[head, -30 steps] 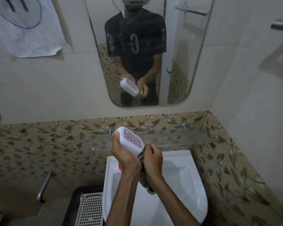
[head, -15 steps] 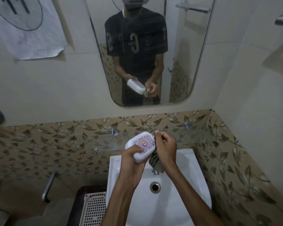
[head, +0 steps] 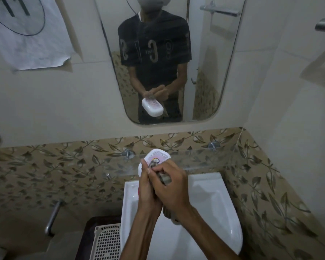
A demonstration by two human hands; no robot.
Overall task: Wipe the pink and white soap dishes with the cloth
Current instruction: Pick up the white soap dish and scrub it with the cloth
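Head view looked down at my two forearms reaching over the white sink, with a white perforated basket just beside the basin's left edge. My left hand was wrapped around the near end of the white soap dish, gripping it from the left side and underneath, so the dish stood tilted with its patterned top facing me. A sliver of pink showed just below that hand; I could not tell what it belonged to. My right hand was closed on the grey cloth, pressing a bunched bit of it against the dish's top, while the rest of the cloth hung down under my wrist toward the basin. Both hands were touching, the right overlapping the left. Just behind the dish ran a clear glass shelf, fixed to the leaf-patterned tile band. Above that, the mirror reflected me holding the dish, and a curled sheet of paper was stuck on the wall to its left.
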